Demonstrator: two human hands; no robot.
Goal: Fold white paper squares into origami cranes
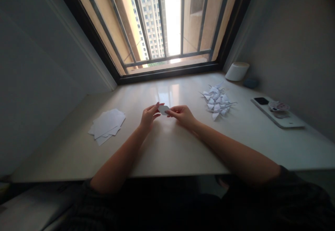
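A small folded piece of white paper [163, 110] is held up between both hands, above the middle of the white table. My left hand [149, 116] pinches its left end between thumb and fingers. On the other side, my right hand [183, 115] grips the right end, thumb on the near face. The paper has angled corners; its finer folds are too small to make out. To the left lies a loose stack of white paper sheets [108, 123]. Folded white paper cranes [217, 101], several in a heap, lie to the right, with thin pointed ends sticking out.
At the right, a white phone [277, 114] with a ring-like grip on its back lies on the table [167, 154]. A white cylindrical object [237, 71] and a small dark rounded object [250, 82] sit in the back right corner. A barred window [167, 72] rises behind.
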